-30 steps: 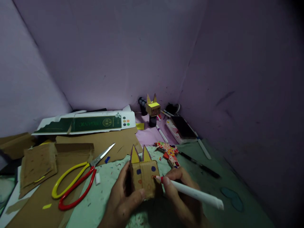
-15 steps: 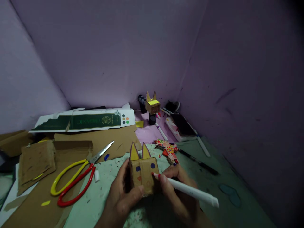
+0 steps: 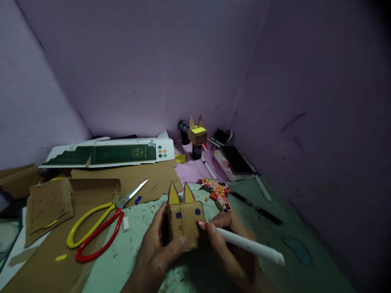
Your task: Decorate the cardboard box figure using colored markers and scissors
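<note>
A small cardboard box [image 3: 187, 226] with two pointed yellow ears stands upright, its front facing me. Blue dots and reddish-orange spots mark that face. My left hand [image 3: 160, 244] grips the box from its left side, thumb across the lower front. Between the thumb and fingers of my right hand [image 3: 230, 240] is a white felt-tip marker [image 3: 250, 244] with a red tip. The tip touches, or nearly touches, the face below the right blue dot. My right hand's lower fingers are partly hidden behind the marker.
Scissors [image 3: 117, 207] with yellow and red handles lie on cardboard at left, beside a white cap [image 3: 125, 224]. Farther back are a green printed carton piece [image 3: 122, 154], another eared box [image 3: 198, 136] and a phone [image 3: 236, 159]. Patterned scraps [image 3: 216, 190] and a brush [image 3: 256, 207] lie at right.
The view has shifted slightly. Both hands keep their hold on the box and marker, and the red mark below the right blue dot looks a little larger.
</note>
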{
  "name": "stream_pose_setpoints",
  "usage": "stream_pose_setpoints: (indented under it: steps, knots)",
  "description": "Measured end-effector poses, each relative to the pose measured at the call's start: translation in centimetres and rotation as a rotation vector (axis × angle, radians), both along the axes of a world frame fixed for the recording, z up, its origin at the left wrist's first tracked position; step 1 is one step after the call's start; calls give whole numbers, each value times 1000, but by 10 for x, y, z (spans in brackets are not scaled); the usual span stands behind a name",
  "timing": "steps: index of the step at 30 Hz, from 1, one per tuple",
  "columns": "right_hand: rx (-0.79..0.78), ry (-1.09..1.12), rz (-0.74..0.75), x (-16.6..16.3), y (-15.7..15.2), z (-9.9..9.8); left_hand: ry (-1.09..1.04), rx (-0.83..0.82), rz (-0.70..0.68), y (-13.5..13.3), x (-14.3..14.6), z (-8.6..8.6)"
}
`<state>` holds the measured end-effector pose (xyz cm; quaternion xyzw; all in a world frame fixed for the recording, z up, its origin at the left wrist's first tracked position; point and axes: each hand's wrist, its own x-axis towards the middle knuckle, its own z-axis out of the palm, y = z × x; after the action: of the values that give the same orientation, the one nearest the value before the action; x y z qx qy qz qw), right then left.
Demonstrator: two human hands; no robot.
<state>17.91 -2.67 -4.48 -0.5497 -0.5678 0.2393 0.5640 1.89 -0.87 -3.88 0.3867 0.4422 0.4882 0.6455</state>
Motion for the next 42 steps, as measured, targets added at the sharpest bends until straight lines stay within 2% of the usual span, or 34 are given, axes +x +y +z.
stream_pose_setpoints:
  steps: [10, 20, 24, 28, 35, 42]
  knots:
    - [10, -21, 16, 2, 0, -1, 14, 14, -52, 1, -2, 1]
    - [4, 7, 10, -1, -1, -1, -3, 27, -21, 1, -1, -2]
    - [46, 109, 0, -1, 0, -2, -7, 22, -21, 0, -1, -3]
    - [105, 225, -97, 1, 0, -1, 3, 0, -13, 0, 0, -1]
    - [41, 88, 10, -1, -1, -4, -19, 22, -36, 1, -1, 0]
    - [22, 9, 10, 0, -1, -4, -7, 25, -28, 0, -2, -2]
